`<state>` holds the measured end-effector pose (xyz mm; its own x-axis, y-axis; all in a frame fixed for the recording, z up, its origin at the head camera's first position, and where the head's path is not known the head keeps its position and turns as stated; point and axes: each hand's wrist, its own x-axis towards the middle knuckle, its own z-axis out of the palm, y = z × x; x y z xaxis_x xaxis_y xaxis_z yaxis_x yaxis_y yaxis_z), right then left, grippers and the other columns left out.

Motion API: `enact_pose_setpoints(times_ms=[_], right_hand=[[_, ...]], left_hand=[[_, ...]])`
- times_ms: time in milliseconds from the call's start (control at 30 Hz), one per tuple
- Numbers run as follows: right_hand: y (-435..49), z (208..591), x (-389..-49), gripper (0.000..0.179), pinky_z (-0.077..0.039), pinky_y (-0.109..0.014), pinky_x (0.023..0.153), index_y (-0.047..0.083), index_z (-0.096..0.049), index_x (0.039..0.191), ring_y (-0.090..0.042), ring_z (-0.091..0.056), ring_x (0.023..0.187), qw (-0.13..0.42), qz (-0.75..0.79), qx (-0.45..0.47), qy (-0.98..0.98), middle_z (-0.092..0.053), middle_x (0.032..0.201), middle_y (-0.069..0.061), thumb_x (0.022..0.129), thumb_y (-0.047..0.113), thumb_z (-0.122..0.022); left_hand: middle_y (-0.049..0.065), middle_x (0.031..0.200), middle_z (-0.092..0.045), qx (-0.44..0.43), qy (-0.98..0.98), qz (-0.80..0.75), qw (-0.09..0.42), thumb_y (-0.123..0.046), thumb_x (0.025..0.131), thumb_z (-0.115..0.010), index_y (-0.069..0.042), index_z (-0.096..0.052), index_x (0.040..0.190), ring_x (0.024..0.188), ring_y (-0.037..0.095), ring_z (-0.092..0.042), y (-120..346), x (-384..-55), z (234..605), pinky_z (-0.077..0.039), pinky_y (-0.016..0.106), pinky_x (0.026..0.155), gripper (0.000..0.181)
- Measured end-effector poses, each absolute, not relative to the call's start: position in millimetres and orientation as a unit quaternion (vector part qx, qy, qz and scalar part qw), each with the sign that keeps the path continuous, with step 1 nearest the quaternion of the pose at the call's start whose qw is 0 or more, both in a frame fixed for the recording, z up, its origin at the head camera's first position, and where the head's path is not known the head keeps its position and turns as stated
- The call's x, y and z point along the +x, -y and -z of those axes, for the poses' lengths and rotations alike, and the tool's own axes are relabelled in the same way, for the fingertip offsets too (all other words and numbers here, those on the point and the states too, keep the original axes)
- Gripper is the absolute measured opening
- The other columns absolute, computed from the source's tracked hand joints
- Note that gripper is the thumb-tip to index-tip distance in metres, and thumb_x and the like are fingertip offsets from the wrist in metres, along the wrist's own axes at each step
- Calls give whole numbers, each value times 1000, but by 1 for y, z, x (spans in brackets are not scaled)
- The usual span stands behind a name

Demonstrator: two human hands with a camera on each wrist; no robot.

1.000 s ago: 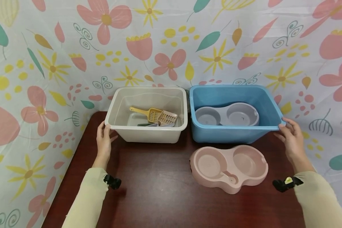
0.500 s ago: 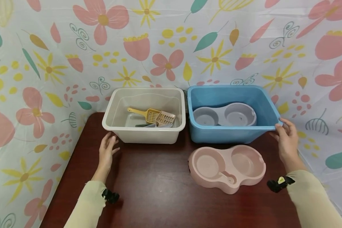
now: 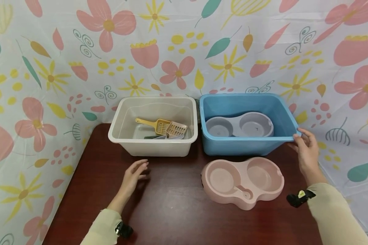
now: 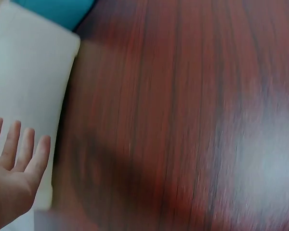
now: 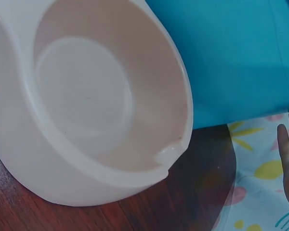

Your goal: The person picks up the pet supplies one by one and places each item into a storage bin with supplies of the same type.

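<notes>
My right hand (image 3: 308,154) is at the front right corner of a blue plastic tub (image 3: 242,146), with thumb and fingers holding its rim. Inside that tub lies a grey-lilac double pet bowl (image 3: 257,124). My left hand (image 3: 133,177) hovers over the table in front of a cream tub (image 3: 156,149), fingers relaxed and holding nothing. The cream tub contains a yellow litter scoop (image 3: 147,122), a beige litter scoop (image 3: 177,129) and other scoops, partly hidden by the front wall. On the table before the blue tub sits a pink double pet bowl (image 3: 243,170).
Both tubs stand side by side at the back of the dark red-brown wooden table (image 3: 171,217), close to a flower-patterned cloth (image 3: 110,64). The same cloth hangs along the left and right sides.
My left hand has let go of the cream tub's front left corner and moved right and nearer to me. My right hand has stayed at the blue tub's corner.
</notes>
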<state>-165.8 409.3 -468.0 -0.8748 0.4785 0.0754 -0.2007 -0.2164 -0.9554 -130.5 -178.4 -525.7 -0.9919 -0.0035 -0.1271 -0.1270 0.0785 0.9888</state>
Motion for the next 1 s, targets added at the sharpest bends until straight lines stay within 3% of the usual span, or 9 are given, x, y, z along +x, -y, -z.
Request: enact_pose_setpoints(times_ms=[533,767,1000], right_hand=[[-412,464,-164,31,-56,-19,70,6,-61,125,-9,-59,85,226,-768,-94,591,-54,110,-5,95,-2,-61],[-413,465,-163,31,-55,-19,70,5,-60,126,-8,-59,85,229,-765,-81,596,-55,111,-5,95,-2,-60],[-410,467,-164,31,-55,-17,70,8,-61,126,-9,-57,88,230,-744,-108,619,-54,111,-3,96,2,-61]], left_hand=[[27,125,-59,44,-731,-666,142,-20,100,-60,0,-60,131,109,45,-58,98,-115,522,-51,57,85,36],[16,121,-63,72,-747,-642,158,-23,99,-62,-3,-59,132,106,39,-62,69,-108,534,-53,54,83,39],[24,118,-63,66,-742,-647,165,-13,99,-61,2,-60,129,101,45,-61,42,-105,534,-52,57,80,33]])
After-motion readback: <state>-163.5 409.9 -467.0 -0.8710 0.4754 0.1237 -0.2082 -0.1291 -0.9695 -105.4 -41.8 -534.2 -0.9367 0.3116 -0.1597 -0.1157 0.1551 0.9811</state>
